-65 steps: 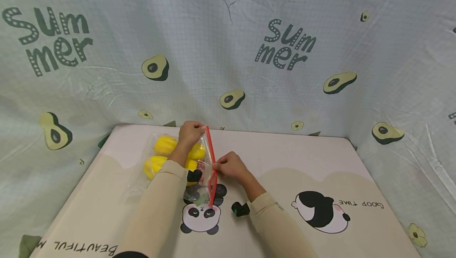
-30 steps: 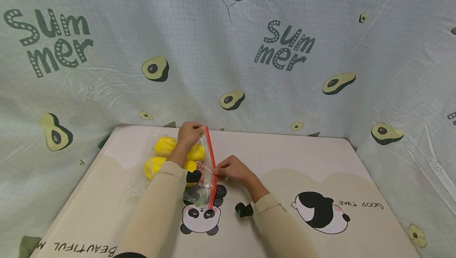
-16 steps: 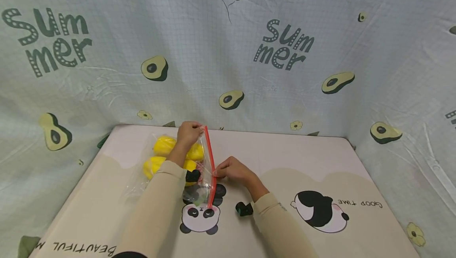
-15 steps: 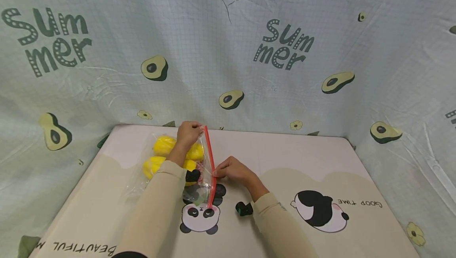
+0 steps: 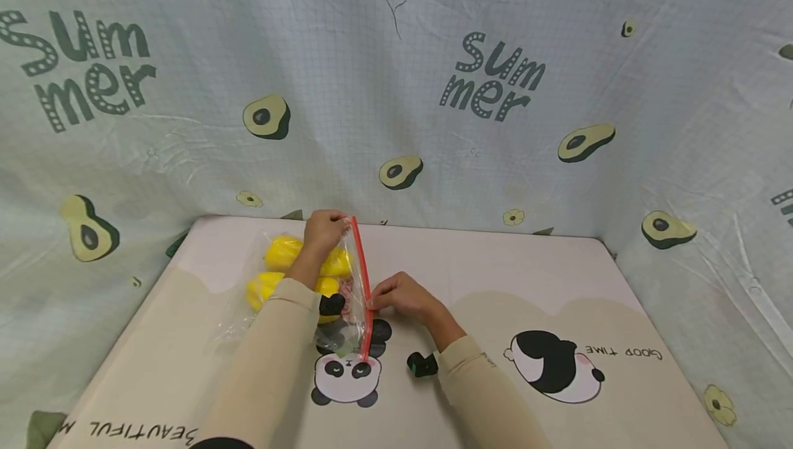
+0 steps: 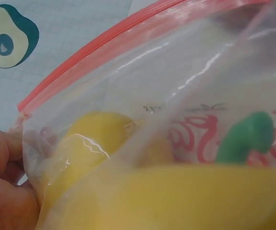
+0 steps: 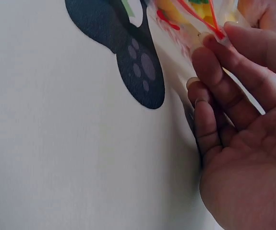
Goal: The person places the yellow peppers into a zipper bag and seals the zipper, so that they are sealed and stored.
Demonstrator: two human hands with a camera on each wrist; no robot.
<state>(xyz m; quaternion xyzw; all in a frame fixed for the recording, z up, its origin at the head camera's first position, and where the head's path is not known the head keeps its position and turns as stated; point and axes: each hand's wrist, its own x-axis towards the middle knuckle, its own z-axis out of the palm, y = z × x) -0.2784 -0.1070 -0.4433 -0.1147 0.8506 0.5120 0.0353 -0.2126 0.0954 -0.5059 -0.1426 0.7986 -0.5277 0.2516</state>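
A clear zip bag (image 5: 356,311) with a red zip strip (image 5: 361,254) lies on the left-middle of the table. Several yellow rounded things (image 5: 281,252) are inside; the left wrist view shows a green curved stem (image 6: 247,136) among them, like a bell pepper's. My left hand (image 5: 324,231) pinches the far corner of the bag, at the end of the strip. Lower down, my right hand (image 5: 401,295) pinches the red strip between thumb and fingers, near its middle. My left forearm hides part of the yellow things.
The table (image 5: 471,394) carries panda prints and lettering. A hanging cloth (image 5: 347,77) with avocado prints surrounds its back and sides. A small black device (image 5: 331,305) sits at the left wrist, another black device (image 5: 423,364) at the right.
My right hand has slid a little along the red strip toward me, and the strip's near part, bowed apart before, now lies straighter. My left hand stays at the far corner.
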